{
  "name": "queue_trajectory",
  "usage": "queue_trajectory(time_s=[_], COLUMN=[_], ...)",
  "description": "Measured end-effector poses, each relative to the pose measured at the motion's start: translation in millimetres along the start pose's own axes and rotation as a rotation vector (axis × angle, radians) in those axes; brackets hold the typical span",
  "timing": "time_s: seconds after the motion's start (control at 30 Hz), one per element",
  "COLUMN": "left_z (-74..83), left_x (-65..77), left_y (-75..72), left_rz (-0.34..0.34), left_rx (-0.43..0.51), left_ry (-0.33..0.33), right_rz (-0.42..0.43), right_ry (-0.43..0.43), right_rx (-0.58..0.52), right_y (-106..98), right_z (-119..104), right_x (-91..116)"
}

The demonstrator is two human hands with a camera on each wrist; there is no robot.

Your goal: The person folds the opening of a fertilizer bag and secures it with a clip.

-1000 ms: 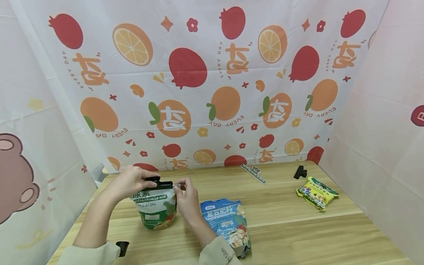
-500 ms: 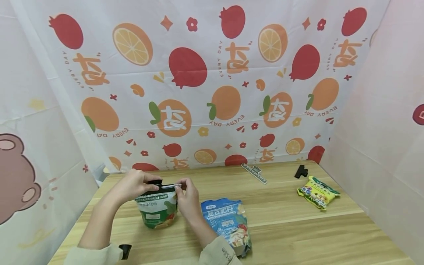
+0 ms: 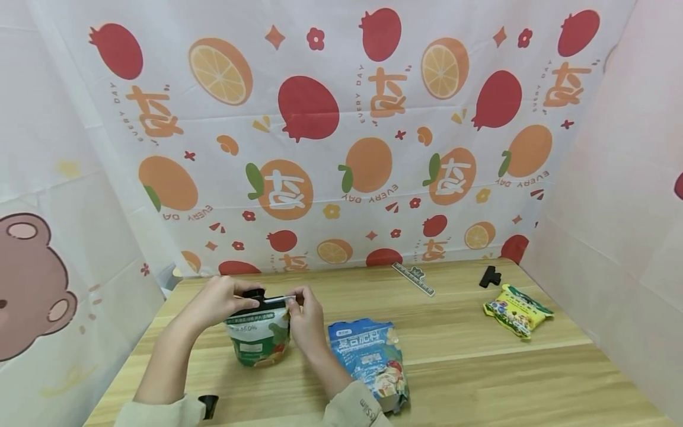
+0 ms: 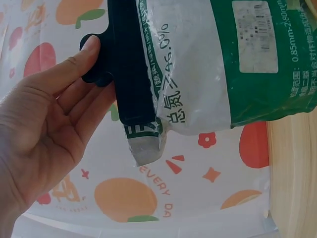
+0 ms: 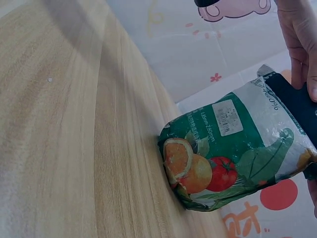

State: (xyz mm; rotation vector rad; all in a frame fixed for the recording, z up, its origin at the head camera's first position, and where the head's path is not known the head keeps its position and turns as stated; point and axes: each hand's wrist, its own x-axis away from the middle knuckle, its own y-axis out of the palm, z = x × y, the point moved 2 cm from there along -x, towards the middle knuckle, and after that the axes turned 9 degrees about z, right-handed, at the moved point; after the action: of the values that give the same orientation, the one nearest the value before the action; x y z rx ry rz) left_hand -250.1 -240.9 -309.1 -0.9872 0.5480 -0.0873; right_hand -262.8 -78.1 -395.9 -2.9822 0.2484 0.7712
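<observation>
A green and white printed bag (image 3: 256,341) stands upright on the table, its top folded over. Across that top lies a black clip (image 4: 130,64), and in the left wrist view a folded corner of the bag sticks out past its end. My left hand (image 3: 219,301) pinches the clip's handle, thumb on the near side and fingers behind. At the other end of the bag's top, my right hand (image 3: 306,323) pinches the pale folded edge between thumb and fingers. Only a sliver of the right hand shows in the right wrist view.
A blue printed bag (image 3: 368,362) lies right of the right forearm. Farther right are a yellow packet (image 3: 517,311) and a black clip (image 3: 489,276). A piano-key-patterned clip (image 3: 413,279) lies at the back. Another black clip (image 3: 208,406) sits by the left sleeve.
The black clip has come down on the green and white bag, covering the large lettering seen below it one second ago. Both hands keep their grip. The head view has turned slightly left.
</observation>
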Motion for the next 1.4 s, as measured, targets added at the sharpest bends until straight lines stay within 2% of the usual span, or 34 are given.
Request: queue_trajectory(time_s=[0.17, 0.3, 0.5, 0.6, 0.7, 0.9, 1.0, 1.03, 1.1, 1.2, 1.27, 1.3, 1.4], left_z=[-3.6, -5.9, -7.4, -8.3, -8.9, -12.6, -18.5, -21.6, -29.1, -41.7, -48.4, -50.8, -55.3], left_x=[-0.6, 2.7, 11.1, 18.0, 26.5, 40.1, 45.4, 47.9, 54.4, 63.9, 68.9, 70.9, 74.8], left_y=[2.9, 2.8, 2.5, 3.7, 4.2, 3.7, 7.7, 9.3, 12.8, 20.1, 26.1, 29.4, 38.9], left_rz=[0.006, 0.017, 0.032, 0.062, 0.134, 0.370, 0.401, 0.389, 0.319, 0.143, 0.023, -0.016, -0.061], left_rx=[0.018, 0.053, 0.129, 0.154, 0.164, 0.178, 0.238, 0.278, 0.371, 0.516, 0.588, 0.622, 0.682], left_ry=[-0.006, -0.023, -0.047, -0.073, -0.131, -0.274, -0.371, -0.413, -0.496, -0.591, -0.621, -0.633, -0.650], right_rz=[0.008, 0.000, -0.045, -0.075, -0.087, -0.136, -0.179, -0.192, -0.215, -0.256, -0.287, -0.302, -0.352], right_ry=[0.009, 0.057, 0.206, 0.298, 0.354, 0.416, 0.424, 0.425, 0.430, 0.422, 0.412, 0.406, 0.403], right_rx=[-0.028, -0.068, -0.221, -0.249, -0.236, -0.169, -0.119, -0.104, -0.089, -0.059, -0.007, 0.021, 0.095], right_y=[0.1, 1.7, 5.8, 7.5, 8.7, 8.6, 8.6, 8.8, 9.1, 9.3, 9.1, 9.2, 9.7], right_z=[-0.3, 0.7, 5.9, 10.5, 14.0, 20.4, 23.4, 24.0, 25.5, 28.0, 30.4, 32.1, 37.9], right_x=[-0.1, 2.0, 6.2, 9.8, 13.6, 18.9, 20.0, 20.4, 21.1, 22.0, 23.2, 24.1, 28.6])
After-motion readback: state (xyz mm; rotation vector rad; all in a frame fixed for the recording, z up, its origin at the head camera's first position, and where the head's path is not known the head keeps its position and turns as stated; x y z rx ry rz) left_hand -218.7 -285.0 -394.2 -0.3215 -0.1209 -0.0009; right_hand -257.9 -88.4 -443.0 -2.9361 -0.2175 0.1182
